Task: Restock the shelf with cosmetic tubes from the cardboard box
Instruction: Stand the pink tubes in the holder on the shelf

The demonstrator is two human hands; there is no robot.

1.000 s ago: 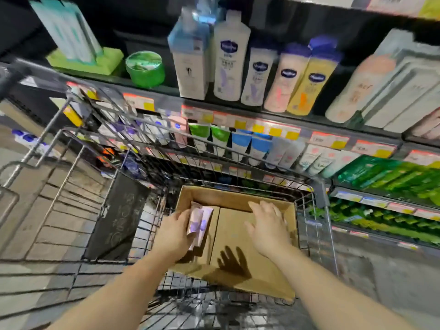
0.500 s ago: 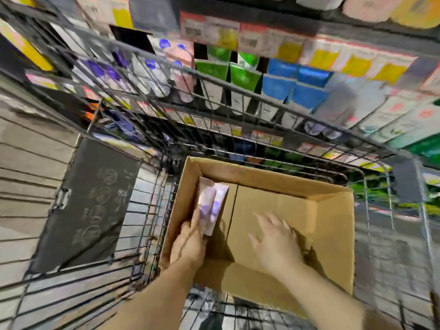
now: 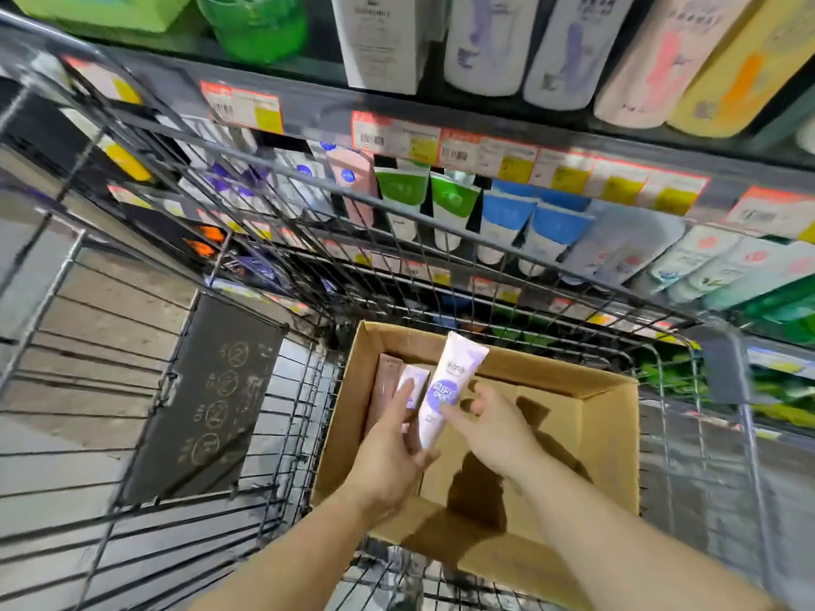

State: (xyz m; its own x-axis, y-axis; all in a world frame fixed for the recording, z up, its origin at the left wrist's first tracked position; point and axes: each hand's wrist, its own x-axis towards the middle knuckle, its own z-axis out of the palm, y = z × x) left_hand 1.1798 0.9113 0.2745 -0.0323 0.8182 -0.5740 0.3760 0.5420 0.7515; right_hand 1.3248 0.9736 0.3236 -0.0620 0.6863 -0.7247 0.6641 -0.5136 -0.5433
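An open cardboard box point(image 3: 611, 438) sits in a wire shopping cart point(image 3: 282, 381). A white and purple cosmetic tube point(image 3: 452, 377) stands up over the box's left side. My right hand point(image 3: 494, 429) pinches its middle with the fingertips. My left hand point(image 3: 388, 452) is at the box's left wall, closed around the lower ends of this tube and a shorter purple tube point(image 3: 414, 383). A pinkish carton point(image 3: 386, 381) leans against the wall behind them. The shelf point(image 3: 397, 134) beyond the cart holds rows of tubes.
Green tubes point(image 3: 403, 196) and blue tubes point(image 3: 502, 218) hang on the shelf behind the cart's front wire wall. Lotion bottles point(image 3: 485, 37) stand on the shelf above. A black panel point(image 3: 207, 399) leans inside the cart at the left. The box floor to the right is bare cardboard.
My right hand left the box floor and took hold of a tube held by my left hand; that tube now stands higher. The view tilted back up toward the shelf.
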